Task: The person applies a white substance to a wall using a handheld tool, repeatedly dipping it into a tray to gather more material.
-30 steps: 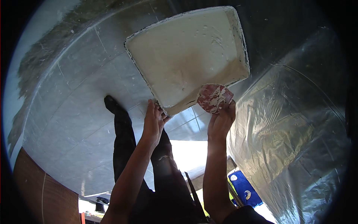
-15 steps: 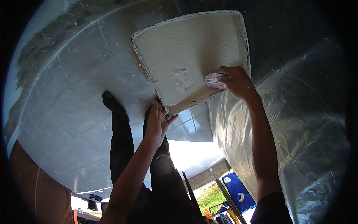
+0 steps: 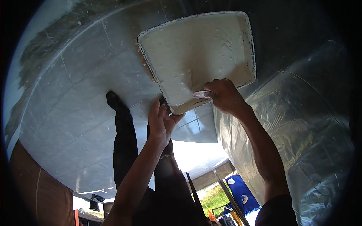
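A rectangular tub [image 3: 196, 49] with a crusted white rim is filled with a thick cream-white liquid. My right hand [image 3: 228, 97] reaches over its near side, fingers pinched on a flat pinkish piece [image 3: 201, 94] smeared with white. That piece is low at the liquid's surface, close inside the near wall. What it is made of does not show clearly. Right at the tub's near left corner is my left hand [image 3: 161, 122], thumb and fingers spread to either side of the corner and holding nothing.
Grey tiled floor [image 3: 75, 113] lies around my dark-trousered legs [image 3: 126, 147]. Clear plastic sheeting [image 3: 264, 128] covers the right side. A blue cloth with white shapes [image 3: 243, 194] hangs near the bottom, beside a pole. A brown ribbed panel [image 3: 41, 188] stands at lower left.
My right hand has moved left and toward me along the tub's near side, with the pinkish piece. My left hand has moved closer about the corner. A mark in the liquid has shifted.
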`<state>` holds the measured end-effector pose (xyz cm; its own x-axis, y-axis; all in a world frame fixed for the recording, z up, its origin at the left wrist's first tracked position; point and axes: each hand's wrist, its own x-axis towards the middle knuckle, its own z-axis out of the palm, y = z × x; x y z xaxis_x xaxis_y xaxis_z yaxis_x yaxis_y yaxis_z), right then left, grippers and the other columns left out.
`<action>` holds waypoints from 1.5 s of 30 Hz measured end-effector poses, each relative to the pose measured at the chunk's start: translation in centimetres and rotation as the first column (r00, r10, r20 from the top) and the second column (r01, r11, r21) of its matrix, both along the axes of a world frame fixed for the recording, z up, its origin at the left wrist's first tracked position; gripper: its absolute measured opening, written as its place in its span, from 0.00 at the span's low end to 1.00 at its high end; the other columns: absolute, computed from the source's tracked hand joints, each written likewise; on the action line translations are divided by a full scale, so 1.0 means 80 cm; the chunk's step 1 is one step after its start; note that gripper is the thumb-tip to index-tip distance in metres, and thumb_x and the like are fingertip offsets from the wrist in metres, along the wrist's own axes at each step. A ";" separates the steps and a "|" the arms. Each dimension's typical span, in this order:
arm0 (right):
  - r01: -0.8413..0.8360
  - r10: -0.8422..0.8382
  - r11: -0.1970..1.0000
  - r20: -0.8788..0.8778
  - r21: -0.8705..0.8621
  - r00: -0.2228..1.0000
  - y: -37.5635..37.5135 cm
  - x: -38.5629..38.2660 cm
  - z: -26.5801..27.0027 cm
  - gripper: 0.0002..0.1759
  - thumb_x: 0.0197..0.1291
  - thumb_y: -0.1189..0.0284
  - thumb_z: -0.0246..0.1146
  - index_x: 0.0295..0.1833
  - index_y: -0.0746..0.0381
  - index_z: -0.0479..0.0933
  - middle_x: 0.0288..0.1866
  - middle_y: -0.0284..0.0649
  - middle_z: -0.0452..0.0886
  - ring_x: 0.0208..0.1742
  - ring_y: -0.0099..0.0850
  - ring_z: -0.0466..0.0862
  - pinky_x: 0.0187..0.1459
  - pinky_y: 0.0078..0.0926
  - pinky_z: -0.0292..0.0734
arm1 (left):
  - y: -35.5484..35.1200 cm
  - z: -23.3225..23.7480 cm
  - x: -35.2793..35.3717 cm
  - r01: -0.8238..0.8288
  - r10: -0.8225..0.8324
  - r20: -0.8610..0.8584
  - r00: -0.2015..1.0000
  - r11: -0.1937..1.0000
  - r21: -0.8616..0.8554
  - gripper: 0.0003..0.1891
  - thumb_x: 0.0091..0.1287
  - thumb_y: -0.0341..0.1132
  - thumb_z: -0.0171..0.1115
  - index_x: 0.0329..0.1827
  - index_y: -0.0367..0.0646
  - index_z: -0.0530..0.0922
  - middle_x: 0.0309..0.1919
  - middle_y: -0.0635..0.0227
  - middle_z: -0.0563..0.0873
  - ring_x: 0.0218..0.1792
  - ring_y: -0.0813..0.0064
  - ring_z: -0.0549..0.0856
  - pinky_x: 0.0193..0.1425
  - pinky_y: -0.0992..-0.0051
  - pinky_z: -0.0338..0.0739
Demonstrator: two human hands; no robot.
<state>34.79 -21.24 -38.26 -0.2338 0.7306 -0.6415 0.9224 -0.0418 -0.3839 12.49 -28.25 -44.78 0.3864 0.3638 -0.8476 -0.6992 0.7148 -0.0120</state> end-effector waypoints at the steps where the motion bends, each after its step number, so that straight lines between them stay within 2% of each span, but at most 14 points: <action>1: 0.014 -0.014 1.000 -0.037 -0.003 0.999 -0.003 -0.004 -0.002 0.07 0.62 0.77 0.64 0.44 0.64 0.83 0.36 0.53 0.84 0.41 0.51 0.85 0.46 0.46 0.77 | 0.001 0.000 0.000 -0.009 0.009 0.011 1.000 1.000 0.015 0.35 0.82 0.55 0.36 0.75 0.29 0.57 0.68 0.44 0.68 0.71 0.47 0.71 0.75 0.45 0.68; 4: 0.022 -0.026 0.999 -0.086 -0.042 0.996 -0.002 -0.023 0.000 0.10 0.55 0.80 0.62 0.43 0.63 0.83 0.36 0.54 0.84 0.44 0.53 0.84 0.48 0.48 0.77 | 0.008 0.008 0.001 0.019 -0.018 -0.013 1.000 0.999 0.029 0.40 0.82 0.57 0.30 0.71 0.17 0.57 0.68 0.34 0.66 0.74 0.43 0.67 0.79 0.46 0.62; 5: 0.022 -0.029 0.997 -0.096 -0.077 0.995 -0.002 -0.029 0.002 0.14 0.50 0.83 0.60 0.43 0.63 0.82 0.37 0.55 0.84 0.46 0.54 0.84 0.50 0.50 0.78 | 0.007 0.007 0.000 0.018 -0.017 -0.014 1.000 0.999 0.028 0.40 0.82 0.57 0.30 0.71 0.17 0.57 0.68 0.34 0.66 0.74 0.43 0.67 0.79 0.46 0.62; 15: -0.053 0.064 0.997 -0.215 0.056 0.975 -0.020 -0.059 -0.019 0.09 0.55 0.78 0.66 0.43 0.63 0.84 0.35 0.50 0.83 0.40 0.50 0.85 0.43 0.46 0.78 | 0.008 0.002 -0.005 -0.033 0.033 0.101 0.994 0.999 -0.004 0.45 0.79 0.62 0.31 0.71 0.17 0.56 0.69 0.31 0.66 0.74 0.40 0.66 0.80 0.45 0.59; 18: -0.056 0.060 0.998 -0.202 0.026 0.978 -0.014 -0.061 -0.012 0.09 0.54 0.79 0.66 0.43 0.61 0.84 0.35 0.49 0.83 0.40 0.49 0.85 0.43 0.45 0.78 | 0.008 0.001 -0.006 -0.053 0.055 0.130 0.990 0.998 -0.022 0.46 0.78 0.62 0.31 0.73 0.17 0.53 0.69 0.31 0.65 0.75 0.37 0.64 0.80 0.44 0.57; 20: -0.076 0.045 0.984 -0.190 -0.160 0.981 -0.006 -0.057 -0.005 0.13 0.53 0.81 0.61 0.45 0.61 0.83 0.40 0.50 0.84 0.48 0.51 0.84 0.54 0.47 0.78 | 0.007 0.000 -0.009 -0.070 0.073 0.148 0.986 0.997 -0.028 0.46 0.78 0.62 0.32 0.73 0.17 0.51 0.70 0.30 0.64 0.76 0.36 0.62 0.81 0.44 0.56; 24: -0.049 0.015 0.991 -0.267 -0.122 0.963 -0.007 -0.040 -0.014 0.15 0.54 0.82 0.61 0.47 0.60 0.83 0.39 0.48 0.83 0.47 0.50 0.83 0.53 0.47 0.78 | 0.004 -0.005 -0.010 -0.102 0.109 0.169 0.980 0.993 -0.053 0.46 0.79 0.61 0.32 0.75 0.17 0.47 0.72 0.29 0.59 0.77 0.34 0.57 0.81 0.42 0.53; 26: -0.042 0.000 0.987 -0.259 -0.157 0.966 0.005 -0.034 -0.008 0.12 0.59 0.83 0.64 0.48 0.63 0.85 0.40 0.48 0.86 0.44 0.43 0.88 0.48 0.37 0.80 | 0.000 -0.012 -0.012 -0.108 0.114 0.163 0.980 0.993 -0.049 0.46 0.79 0.61 0.31 0.75 0.17 0.47 0.73 0.29 0.57 0.78 0.34 0.56 0.81 0.42 0.52; 27: -0.040 -0.002 0.987 -0.263 -0.156 0.965 0.009 -0.029 -0.005 0.12 0.59 0.83 0.64 0.48 0.63 0.85 0.40 0.48 0.86 0.44 0.43 0.88 0.48 0.37 0.80 | 0.000 -0.014 -0.012 -0.121 0.135 0.170 0.976 0.988 -0.094 0.41 0.80 0.59 0.31 0.77 0.25 0.49 0.73 0.35 0.58 0.77 0.37 0.59 0.79 0.39 0.54; 29: 0.262 -0.376 0.898 -0.308 -0.355 0.874 0.015 -0.014 0.002 0.12 0.59 0.79 0.65 0.50 0.63 0.85 0.41 0.48 0.88 0.44 0.38 0.88 0.50 0.34 0.79 | -0.002 -0.016 -0.011 -0.130 0.154 0.177 0.972 0.982 -0.139 0.37 0.80 0.57 0.31 0.78 0.32 0.52 0.74 0.41 0.60 0.76 0.40 0.62 0.77 0.37 0.57; 33: 0.410 -0.480 0.875 -0.367 -0.256 0.797 0.013 0.006 -0.007 0.11 0.61 0.78 0.65 0.50 0.66 0.84 0.40 0.47 0.89 0.39 0.32 0.88 0.48 0.30 0.79 | -0.002 -0.015 -0.010 -0.141 0.162 0.145 0.976 0.979 -0.144 0.36 0.81 0.56 0.30 0.78 0.32 0.51 0.73 0.40 0.61 0.75 0.39 0.63 0.77 0.37 0.57; 38: 0.296 -0.378 0.910 -0.287 -0.292 0.880 0.008 -0.034 -0.021 0.12 0.60 0.74 0.66 0.50 0.61 0.85 0.37 0.53 0.86 0.37 0.46 0.86 0.46 0.35 0.80 | -0.005 -0.011 -0.010 -0.131 0.143 0.125 0.982 0.986 -0.098 0.37 0.80 0.56 0.29 0.77 0.29 0.50 0.71 0.38 0.64 0.75 0.39 0.63 0.78 0.39 0.58; 41: 0.190 -0.259 0.953 -0.309 -0.236 0.915 0.001 -0.048 -0.028 0.09 0.62 0.78 0.67 0.48 0.65 0.84 0.42 0.46 0.88 0.42 0.38 0.88 0.49 0.34 0.80 | 0.000 -0.005 -0.010 -0.145 0.163 0.175 0.971 0.983 -0.113 0.38 0.80 0.56 0.28 0.77 0.26 0.50 0.70 0.36 0.65 0.75 0.40 0.65 0.79 0.41 0.59; 45: 0.154 -0.209 0.973 -0.377 -0.172 0.902 -0.017 -0.050 -0.033 0.10 0.61 0.78 0.67 0.48 0.63 0.85 0.41 0.45 0.87 0.43 0.42 0.88 0.48 0.37 0.80 | 0.000 -0.003 -0.011 -0.171 0.191 0.211 0.959 0.979 -0.108 0.42 0.79 0.58 0.27 0.76 0.20 0.48 0.72 0.32 0.61 0.77 0.39 0.60 0.81 0.44 0.53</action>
<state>30.79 -22.59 -40.87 -0.3568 0.6978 -0.6211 0.6713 -0.2709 -0.6899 11.60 -28.28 -45.04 0.5006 0.3730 -0.7812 -0.7901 0.5657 -0.2362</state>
